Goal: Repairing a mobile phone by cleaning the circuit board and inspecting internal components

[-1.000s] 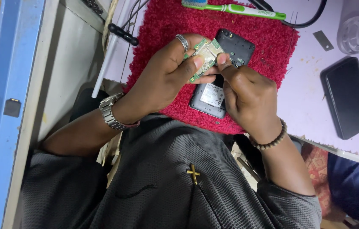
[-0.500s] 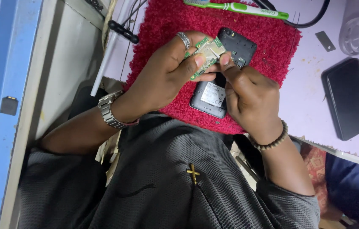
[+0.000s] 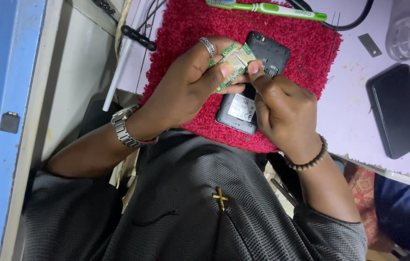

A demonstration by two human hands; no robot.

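1. A pale lilac bench (image 3: 355, 121) carries a shaggy red mat (image 3: 306, 53), and the person works over the mat's near edge, close to their dark shirt.
2. The left hand (image 3: 185, 87) has a narrow grip on a small green circuit board (image 3: 231, 67), thumb on top and fingers beneath. The right hand (image 3: 282, 106) pinches the same board at its right edge between thumb and forefinger.
3. Directly below the grip lies an opened black phone body (image 3: 251, 92), face down on the mat with its back cover off.
4. Risk: two hands pulling at opposite edges could flex the thin board; too much twist may crack it or lift a part.
5. Risk: if either pinch slips, the board probably falls onto the phone body or into the mat's pile, where small pieces would be hard to find.
6. Risk: bare fingertips resting on the board's faces may smear its contacts.
7. Right of the grip, well apart, a dark phone (image 3: 398, 111) lies flat on the bench. Beyond the grip a green and white toothbrush (image 3: 272, 8) lies along the mat's far edge.
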